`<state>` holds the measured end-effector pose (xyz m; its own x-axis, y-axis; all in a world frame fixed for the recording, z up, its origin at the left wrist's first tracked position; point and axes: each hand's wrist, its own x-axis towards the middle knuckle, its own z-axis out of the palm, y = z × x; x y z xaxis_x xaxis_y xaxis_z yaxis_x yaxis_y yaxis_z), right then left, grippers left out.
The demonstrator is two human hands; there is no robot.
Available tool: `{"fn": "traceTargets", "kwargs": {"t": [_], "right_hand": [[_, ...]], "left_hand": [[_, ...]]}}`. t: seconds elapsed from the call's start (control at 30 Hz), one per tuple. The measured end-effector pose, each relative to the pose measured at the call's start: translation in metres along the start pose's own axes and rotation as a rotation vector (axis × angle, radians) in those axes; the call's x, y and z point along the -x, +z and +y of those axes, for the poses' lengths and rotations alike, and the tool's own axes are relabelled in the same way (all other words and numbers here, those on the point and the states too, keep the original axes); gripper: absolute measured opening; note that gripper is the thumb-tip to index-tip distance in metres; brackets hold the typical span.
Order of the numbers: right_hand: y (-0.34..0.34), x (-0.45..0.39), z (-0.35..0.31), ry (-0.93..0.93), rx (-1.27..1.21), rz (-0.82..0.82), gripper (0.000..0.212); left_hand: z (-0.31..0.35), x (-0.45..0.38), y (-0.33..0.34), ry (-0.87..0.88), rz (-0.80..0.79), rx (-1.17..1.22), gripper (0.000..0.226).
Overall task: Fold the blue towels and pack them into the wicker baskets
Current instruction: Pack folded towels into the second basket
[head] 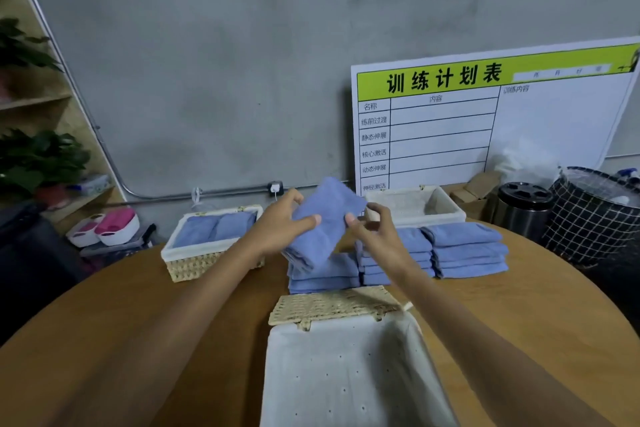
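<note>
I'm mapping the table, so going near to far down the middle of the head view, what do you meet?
Empty lined basket → its wicker lid → towel stacks → towel held by left hand and right hand → far basket → planning board.

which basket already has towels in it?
The left wicker basket: blue towels lie inside. The near basket and far basket show only white liner.

Towel [323, 218] I'm holding: periwinkle blue, same as the stacks [465, 250]. Nearest basket [332, 305]: pale straw weave, white liner with small dots, eyelets perhaps. Table [180, 322]: warm brown. Board [485, 121]: white, lime-green header, black characters. Hamper [588, 218]: black, white grid.
</note>
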<state>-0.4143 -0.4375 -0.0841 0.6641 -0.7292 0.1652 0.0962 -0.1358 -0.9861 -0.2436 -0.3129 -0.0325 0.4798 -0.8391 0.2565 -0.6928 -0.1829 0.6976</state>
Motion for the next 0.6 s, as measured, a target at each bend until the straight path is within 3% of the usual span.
{"fn": "traceTargets", "kwargs": {"t": [0.1, 0.27, 0.33, 0.4, 0.5, 0.6], "right_hand": [[0.006, 0.043, -0.024, 0.095, -0.21, -0.095, 0.062], [0.016, 0.104, -0.015, 0.236, -0.189, -0.214, 0.069], [0.019, 0.122, -0.009, 0.259, -0.077, -0.264, 0.067], [0.023, 0.135, -0.001, 0.285, 0.008, -0.322, 0.063], [0.028, 0.142, 0.017, 0.306, 0.016, -0.362, 0.058], [0.035, 0.142, 0.03, 0.291, 0.072, -0.42, 0.065]], "left_hand": [[0.018, 0.065, 0.011, -0.094, 0.082, 0.273, 0.039], [0.029, 0.168, 0.031, -0.248, 0.023, 0.53, 0.052], [0.024, 0.195, 0.03, -0.243, -0.071, 0.465, 0.047], [0.016, 0.213, 0.024, -0.173, -0.177, 0.252, 0.04], [-0.004, 0.219, 0.016, -0.019, -0.158, -0.155, 0.034], [-0.019, 0.216, 0.015, 0.073, -0.188, -0.26, 0.046]]}}
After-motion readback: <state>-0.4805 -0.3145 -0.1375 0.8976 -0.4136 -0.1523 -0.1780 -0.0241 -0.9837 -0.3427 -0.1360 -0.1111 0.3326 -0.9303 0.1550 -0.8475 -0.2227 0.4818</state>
